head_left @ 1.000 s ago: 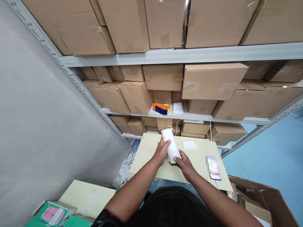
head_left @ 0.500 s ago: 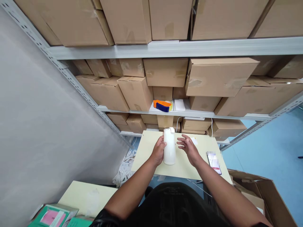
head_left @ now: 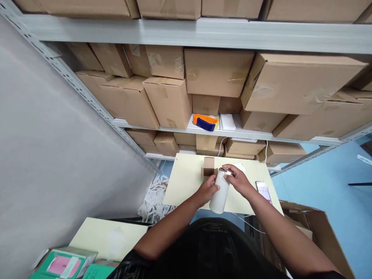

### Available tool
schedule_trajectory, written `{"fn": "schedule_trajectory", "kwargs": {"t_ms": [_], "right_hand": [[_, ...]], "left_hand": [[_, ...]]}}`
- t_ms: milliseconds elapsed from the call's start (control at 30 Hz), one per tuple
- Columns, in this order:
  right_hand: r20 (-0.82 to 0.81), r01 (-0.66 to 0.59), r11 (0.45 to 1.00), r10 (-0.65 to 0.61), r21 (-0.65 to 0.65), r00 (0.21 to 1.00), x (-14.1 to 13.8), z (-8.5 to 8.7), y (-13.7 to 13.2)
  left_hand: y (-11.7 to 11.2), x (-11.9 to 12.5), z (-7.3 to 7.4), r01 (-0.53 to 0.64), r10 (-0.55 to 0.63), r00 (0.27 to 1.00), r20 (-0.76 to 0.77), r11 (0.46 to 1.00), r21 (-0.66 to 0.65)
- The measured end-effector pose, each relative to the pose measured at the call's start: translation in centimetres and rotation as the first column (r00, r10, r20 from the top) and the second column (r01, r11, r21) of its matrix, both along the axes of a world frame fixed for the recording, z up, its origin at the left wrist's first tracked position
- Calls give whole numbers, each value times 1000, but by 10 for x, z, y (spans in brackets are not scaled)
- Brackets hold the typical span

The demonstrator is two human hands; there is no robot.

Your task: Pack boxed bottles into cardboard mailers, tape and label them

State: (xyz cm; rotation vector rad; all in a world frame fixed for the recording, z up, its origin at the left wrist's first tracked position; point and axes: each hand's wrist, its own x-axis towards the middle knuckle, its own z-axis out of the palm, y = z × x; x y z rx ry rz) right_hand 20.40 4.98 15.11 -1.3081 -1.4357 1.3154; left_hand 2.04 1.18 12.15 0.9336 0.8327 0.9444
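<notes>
A white bottle (head_left: 220, 195), perhaps a thermos, is tilted over the near edge of the cream table (head_left: 183, 186). My left hand (head_left: 207, 190) is wrapped round its side, thumb along the front. At the upper end, my right hand (head_left: 236, 180) has its fingers closed about the rim, where a shiny metal-looking band shows. Whether a separate lid lies under those fingers is hidden. Just behind the bottle stands a small open cardboard box (head_left: 208, 162) with its flaps out.
A phone (head_left: 263, 191) lies on the table's right side. Shelves (head_left: 174, 133) packed with cardboard boxes rise behind, carrying an orange and blue tape dispenser (head_left: 205, 122). Paper scraps (head_left: 154, 199) litter the floor at left. A large open carton (head_left: 319, 228) stands at right.
My right hand has come in from beside the bottle and closed on its top. The bottle has tilted and come nearer to me, uncovering the small box. The view has shifted.
</notes>
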Motion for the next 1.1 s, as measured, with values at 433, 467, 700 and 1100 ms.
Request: {"fn": "schedule_trajectory", "kwargs": {"t_ms": [433, 467, 700, 1100], "right_hand": [[5, 317, 911, -330, 265, 944, -7, -4, 40], [69, 284, 913, -316, 294, 946, -15, -6, 43], [483, 28, 903, -256, 428, 837, -39, -51, 45], [761, -293, 849, -180, 440, 624, -43, -124, 21]], "left_hand": [[67, -64, -86, -212, 195, 717, -669, 976, 58], [68, -62, -91, -207, 180, 726, -663, 978, 39], [71, -57, -103, -218, 148, 744, -651, 975, -27], [64, -51, -102, -188, 132, 792, -596, 982, -32]]}}
